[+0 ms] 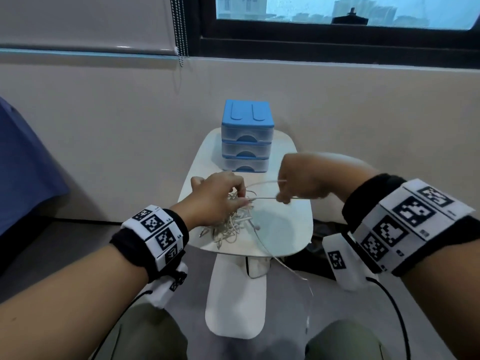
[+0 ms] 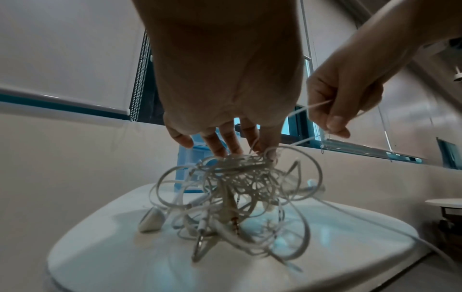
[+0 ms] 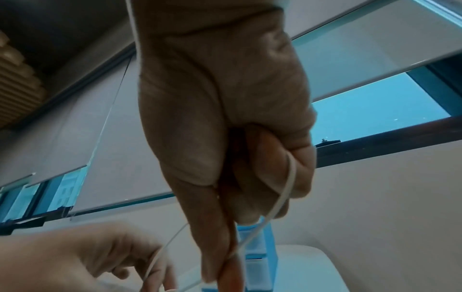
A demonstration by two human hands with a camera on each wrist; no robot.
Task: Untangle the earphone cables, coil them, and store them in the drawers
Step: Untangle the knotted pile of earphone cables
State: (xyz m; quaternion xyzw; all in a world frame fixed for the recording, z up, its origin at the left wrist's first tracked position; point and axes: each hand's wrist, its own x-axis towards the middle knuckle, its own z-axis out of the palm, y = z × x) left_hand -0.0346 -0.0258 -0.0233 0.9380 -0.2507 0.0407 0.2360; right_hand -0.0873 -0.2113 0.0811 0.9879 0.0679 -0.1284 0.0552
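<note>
Nearest the lens: your right hand (image 3: 225,122) fills the right wrist view, fingers curled, thumb and forefinger pinching a white strand (image 3: 275,201) that runs over the curled fingers.
Tangle: the earphone cables (image 2: 232,197) sit bunched in a loose ball on the white table (image 2: 350,247), near its front half, loops splayed out every way.
Plug and bud: a jack plug (image 2: 233,219) hangs in the middle of the ball; one earbud (image 2: 151,219) rests on the table at its left edge.
Left hand: your left hand (image 1: 215,198) comes down on top of the ball, fingers spread and slightly bent, the fingertips (image 2: 220,148) pinching the uppermost loops; exactly which strands they grip is blurred.
Drawn strand: two taut runs go from the ball across to your right hand (image 1: 298,183); a slack tail (image 1: 280,263) drops off the table's front edge.
Handling: judge it light, limp and thin, no stiffness to push with; it will snag and tighten if hauled.
Where to hold: take a free end, plug or bud, and feed it back through loops; pin the ball lightly, don't squeeze.
Fragile spots: probably the joints at plug and buds, so pull on cord, not hard.
Drawers: the blue drawer unit (image 1: 245,136) stands at the far end of the table, three drawers, all closed.
</note>
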